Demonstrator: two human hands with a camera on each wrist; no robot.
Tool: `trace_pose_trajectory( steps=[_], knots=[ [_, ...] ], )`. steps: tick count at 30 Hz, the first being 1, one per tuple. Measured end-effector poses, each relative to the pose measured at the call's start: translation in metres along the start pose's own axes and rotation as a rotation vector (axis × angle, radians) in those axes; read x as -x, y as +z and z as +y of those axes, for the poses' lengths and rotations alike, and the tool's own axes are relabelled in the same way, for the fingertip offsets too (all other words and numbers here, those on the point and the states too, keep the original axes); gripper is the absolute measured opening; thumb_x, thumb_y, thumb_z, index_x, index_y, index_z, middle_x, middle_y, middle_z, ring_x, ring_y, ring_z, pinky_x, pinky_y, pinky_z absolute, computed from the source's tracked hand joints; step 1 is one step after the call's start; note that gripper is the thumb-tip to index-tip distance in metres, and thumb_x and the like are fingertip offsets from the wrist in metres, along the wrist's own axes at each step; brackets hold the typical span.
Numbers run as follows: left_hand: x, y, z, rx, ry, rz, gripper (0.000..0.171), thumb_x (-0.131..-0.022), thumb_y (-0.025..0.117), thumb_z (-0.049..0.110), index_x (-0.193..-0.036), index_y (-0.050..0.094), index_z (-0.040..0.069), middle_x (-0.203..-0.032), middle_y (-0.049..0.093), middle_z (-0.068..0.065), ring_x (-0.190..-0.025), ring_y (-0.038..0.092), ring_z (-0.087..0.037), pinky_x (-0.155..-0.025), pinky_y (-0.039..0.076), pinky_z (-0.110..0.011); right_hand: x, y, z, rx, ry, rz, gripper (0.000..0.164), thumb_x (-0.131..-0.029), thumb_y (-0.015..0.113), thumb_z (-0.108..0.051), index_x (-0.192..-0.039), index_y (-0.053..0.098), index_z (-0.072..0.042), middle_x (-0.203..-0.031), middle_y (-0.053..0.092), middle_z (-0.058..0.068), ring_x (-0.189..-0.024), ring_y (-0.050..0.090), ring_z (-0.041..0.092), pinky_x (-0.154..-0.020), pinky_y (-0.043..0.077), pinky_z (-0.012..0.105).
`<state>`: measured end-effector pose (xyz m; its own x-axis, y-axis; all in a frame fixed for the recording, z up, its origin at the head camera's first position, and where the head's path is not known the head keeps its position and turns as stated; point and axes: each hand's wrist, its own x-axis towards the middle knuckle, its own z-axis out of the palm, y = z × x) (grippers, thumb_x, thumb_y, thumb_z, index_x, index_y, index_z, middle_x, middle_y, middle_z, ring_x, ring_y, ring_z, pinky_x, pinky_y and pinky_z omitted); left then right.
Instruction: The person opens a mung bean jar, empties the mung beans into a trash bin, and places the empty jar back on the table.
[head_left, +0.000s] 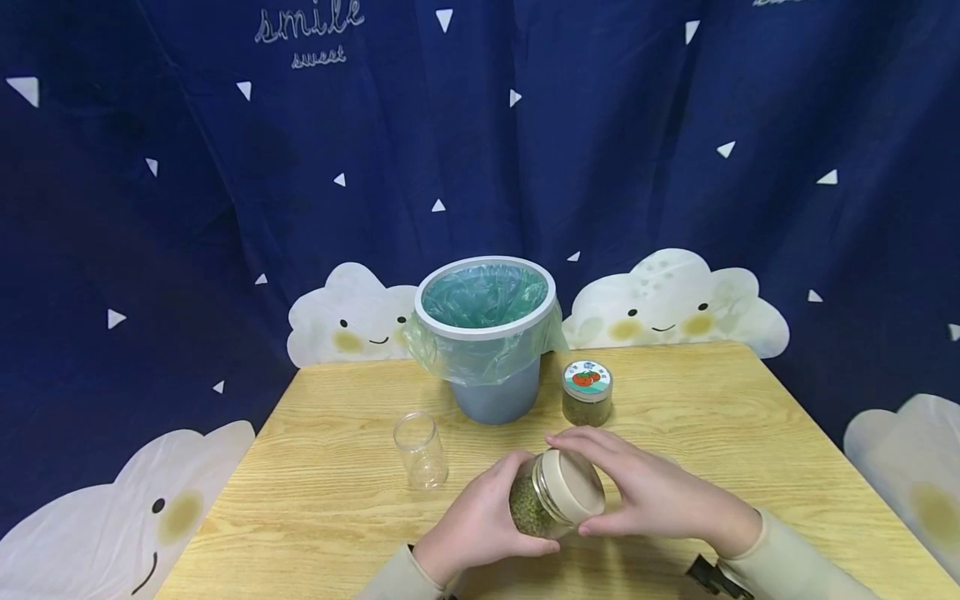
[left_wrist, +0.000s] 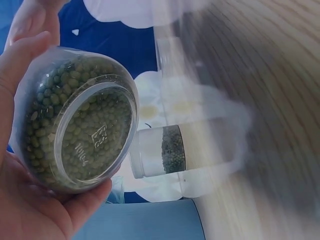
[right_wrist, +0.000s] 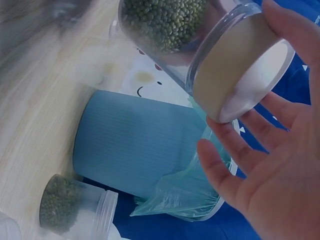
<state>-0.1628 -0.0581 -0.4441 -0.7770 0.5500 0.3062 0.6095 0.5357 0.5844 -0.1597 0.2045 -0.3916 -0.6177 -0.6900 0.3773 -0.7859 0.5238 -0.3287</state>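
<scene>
A clear jar of small green beans [head_left: 531,506] is held tilted above the table, its beige lid [head_left: 576,485] facing up and to the right. Wrapped round the jar's body is my left hand [head_left: 480,518]. My right hand [head_left: 663,492] grips the lid's rim between thumb and fingertips. In the left wrist view the jar's base [left_wrist: 97,132] faces the camera, with beans heaped against it. The right wrist view has the lid [right_wrist: 237,72] on the jar, and beans fill part of the inside.
Behind the hands stands a grey-blue bin [head_left: 495,400] lined with a green plastic bag [head_left: 487,358]. To its right is a second jar [head_left: 587,408] with a tomato picture on its lid. A clear empty cup [head_left: 422,454] stands left of the hands on the wooden table [head_left: 322,467].
</scene>
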Motion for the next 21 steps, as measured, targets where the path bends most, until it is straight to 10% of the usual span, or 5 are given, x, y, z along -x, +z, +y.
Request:
trace_pose_trajectory(
  steps=[21],
  knots=[
    [0.002,-0.004,0.000,0.084,-0.121,0.071,0.093,-0.068,0.096,0.044,-0.142,0.047,0.018,-0.127,0.064,0.007,-0.114,0.062,-0.007,-0.099,0.054,-0.033,0.012,-0.022,0.013,0.079,0.134,0.112,0.092,-0.074,0.092,-0.042,-0.152,0.048,-0.022,-0.145,0.055,-0.006,-0.131,0.055,0.017,-0.104,0.052,0.038]
  ],
)
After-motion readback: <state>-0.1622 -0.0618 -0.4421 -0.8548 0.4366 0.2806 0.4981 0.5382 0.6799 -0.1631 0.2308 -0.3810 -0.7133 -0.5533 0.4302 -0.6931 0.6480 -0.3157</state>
